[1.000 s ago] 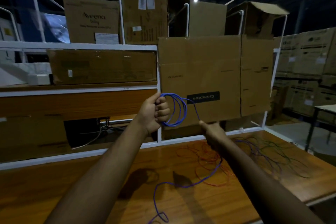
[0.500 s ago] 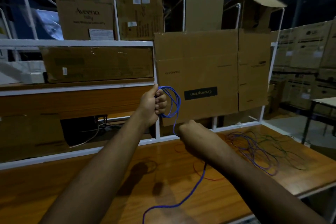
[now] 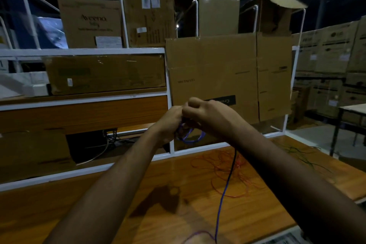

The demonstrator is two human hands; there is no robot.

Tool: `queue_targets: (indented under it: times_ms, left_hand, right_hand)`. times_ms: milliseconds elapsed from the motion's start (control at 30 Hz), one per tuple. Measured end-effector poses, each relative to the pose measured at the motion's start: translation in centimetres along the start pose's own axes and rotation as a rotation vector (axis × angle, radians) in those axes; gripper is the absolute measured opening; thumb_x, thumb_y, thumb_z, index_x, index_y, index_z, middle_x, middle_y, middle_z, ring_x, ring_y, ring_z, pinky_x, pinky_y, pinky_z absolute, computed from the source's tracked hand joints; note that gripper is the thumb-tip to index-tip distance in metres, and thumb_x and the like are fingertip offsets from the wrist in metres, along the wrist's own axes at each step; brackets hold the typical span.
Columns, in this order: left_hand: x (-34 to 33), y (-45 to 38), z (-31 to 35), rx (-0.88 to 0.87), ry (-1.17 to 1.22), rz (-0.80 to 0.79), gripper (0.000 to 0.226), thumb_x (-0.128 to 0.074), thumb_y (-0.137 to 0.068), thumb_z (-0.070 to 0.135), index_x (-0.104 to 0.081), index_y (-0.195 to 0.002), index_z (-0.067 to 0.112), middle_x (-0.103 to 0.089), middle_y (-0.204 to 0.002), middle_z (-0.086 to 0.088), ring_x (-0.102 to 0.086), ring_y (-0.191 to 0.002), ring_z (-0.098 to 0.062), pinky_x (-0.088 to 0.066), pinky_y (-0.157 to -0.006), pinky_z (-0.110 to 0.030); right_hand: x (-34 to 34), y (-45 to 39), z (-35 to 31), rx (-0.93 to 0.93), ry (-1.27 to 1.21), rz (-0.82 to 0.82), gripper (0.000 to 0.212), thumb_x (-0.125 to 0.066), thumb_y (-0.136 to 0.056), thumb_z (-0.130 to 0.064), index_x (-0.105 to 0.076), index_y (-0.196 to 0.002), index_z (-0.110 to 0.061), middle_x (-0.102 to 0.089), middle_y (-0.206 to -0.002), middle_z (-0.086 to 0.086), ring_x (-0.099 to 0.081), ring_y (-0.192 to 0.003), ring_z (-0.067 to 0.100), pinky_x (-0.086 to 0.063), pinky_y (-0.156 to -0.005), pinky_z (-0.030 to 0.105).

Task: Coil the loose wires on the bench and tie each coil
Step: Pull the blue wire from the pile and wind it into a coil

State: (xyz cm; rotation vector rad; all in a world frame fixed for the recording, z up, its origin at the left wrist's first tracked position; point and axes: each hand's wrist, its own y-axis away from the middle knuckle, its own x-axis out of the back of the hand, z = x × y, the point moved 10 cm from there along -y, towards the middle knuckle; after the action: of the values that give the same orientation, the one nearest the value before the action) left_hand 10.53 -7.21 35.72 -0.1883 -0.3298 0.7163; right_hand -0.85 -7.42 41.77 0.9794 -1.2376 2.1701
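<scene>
— Hands first: where are they, and what do they hold?

— Both are raised together above the bench (image 3: 138, 200), knuckles almost touching; the left hand (image 3: 170, 123) has its fingers curled round a small coil of blue wire (image 3: 189, 136); the right hand (image 3: 210, 117) is curled over the same coil from the other side, fingers bent in toward it, though exactly where they pinch is hidden behind the knuckles.

— And the rest of that wire?

— Its loops hang just below the two hands; one loose strand drops from under the right hand, runs down across the wooden top and curls near the bottom edge of the view.

— Anything else lying on the bench?

— An orange wire (image 3: 227, 172) sprawls in a loose tangle under the right forearm, the blue strand crossing over it; a green wire (image 3: 301, 154) lies farther right, near the bench's edge, well apart from the hands.

— Behind them?

— A white shelf frame (image 3: 83, 52) with cardboard boxes (image 3: 213, 73) stacked on and against it; one flattened box stands upright just behind the hands; more boxes fill the dim room to the right.
</scene>
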Motion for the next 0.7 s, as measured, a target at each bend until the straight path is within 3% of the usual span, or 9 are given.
queue_targets:
  times_ms: [100,200,267,367,467,567,633,700]
  left_hand:
    - [-1.1,0.4,0.3,0.053,-0.046,-0.063,0.042,-0.034,-0.102,0.036,-0.047,-0.068,0.016,-0.033,-0.06,-0.002,-0.023,-0.053,-0.019,-0.016,-0.052,-0.034]
    - [-0.2,0.4,-0.6,0.164,0.214,-0.054,0.045,-0.033,-0.105,0.046,-0.051,-0.077,0.016,-0.026,-0.057,0.004,-0.019,-0.045,-0.01,-0.013,-0.043,-0.024]
    - [1.1,0.5,-1.4,0.217,0.355,-0.062,0.045,-0.034,-0.104,0.048,-0.049,-0.077,0.016,-0.022,-0.055,0.006,-0.015,-0.042,-0.008,-0.01,-0.039,-0.022]
    - [0.7,1.2,-2.1,0.303,0.444,-0.2,0.044,-0.039,-0.099,0.052,-0.045,-0.074,0.016,-0.022,-0.054,0.007,-0.01,-0.045,-0.008,-0.008,-0.04,-0.021]
    - [-2.2,2.0,-0.6,0.296,0.55,-0.43,0.042,-0.045,-0.096,0.052,-0.042,-0.07,0.019,-0.019,-0.053,0.007,-0.013,-0.041,-0.007,-0.012,-0.035,-0.019]
    - [-3.6,1.8,1.2,0.245,0.698,-0.495,0.041,-0.041,-0.099,0.046,-0.039,-0.067,0.02,-0.017,-0.052,0.007,-0.015,-0.038,-0.007,-0.019,-0.033,-0.017]
    - [-3.3,1.4,1.5,0.225,0.731,-0.449,0.044,-0.035,-0.102,0.045,-0.04,-0.065,0.021,-0.017,-0.051,0.008,-0.015,-0.037,-0.007,-0.02,-0.031,-0.017]
    - [-2.2,0.8,1.0,0.215,0.722,-0.342,0.049,-0.033,-0.104,0.044,-0.042,-0.062,0.021,-0.018,-0.05,0.008,-0.015,-0.036,-0.006,-0.02,-0.03,-0.016]
  right_hand:
    - [0.6,-0.4,2.1,-0.118,-0.045,0.005,0.025,-0.069,-0.089,-0.022,-0.063,-0.113,-0.017,-0.062,-0.1,-0.002,-0.059,-0.077,0.007,-0.053,-0.071,0.022]
    - [-1.3,1.4,6.1,-0.373,-0.302,-0.222,0.022,-0.072,-0.088,-0.022,-0.06,-0.106,-0.023,-0.062,-0.093,-0.012,-0.062,-0.083,0.004,-0.054,-0.075,0.022]
    - [-2.3,3.5,7.7,-0.486,-0.597,-0.299,0.013,-0.067,-0.092,-0.022,-0.064,-0.101,-0.014,-0.063,-0.087,-0.008,-0.062,-0.078,0.007,-0.055,-0.069,0.023]
    - [-1.7,5.4,9.8,-0.668,-1.154,-0.043,0.029,-0.052,-0.101,-0.027,-0.064,-0.095,-0.001,-0.059,-0.07,-0.006,-0.051,-0.061,0.01,-0.046,-0.057,0.02]
    - [-3.3,5.7,11.2,-0.832,-1.295,0.158,0.037,-0.043,-0.106,-0.032,-0.057,-0.08,-0.01,-0.05,-0.055,-0.008,-0.037,-0.052,0.011,-0.033,-0.049,0.021]
    - [-6.7,5.8,10.4,-0.952,-1.347,0.182,0.036,-0.037,-0.108,-0.035,-0.056,-0.091,-0.011,-0.06,-0.078,0.004,-0.053,-0.068,0.017,-0.043,-0.058,0.025]
    - [-9.0,6.2,9.1,-1.03,-1.531,0.193,0.032,-0.034,-0.107,-0.037,-0.056,-0.112,-0.014,-0.071,-0.106,0.012,-0.067,-0.092,0.024,-0.053,-0.067,0.032]
    - [-9.9,6.5,7.8,-1.072,-1.723,0.245,0.035,-0.034,-0.107,-0.041,-0.051,-0.121,-0.014,-0.072,-0.114,0.015,-0.07,-0.102,0.029,-0.056,-0.068,0.036]
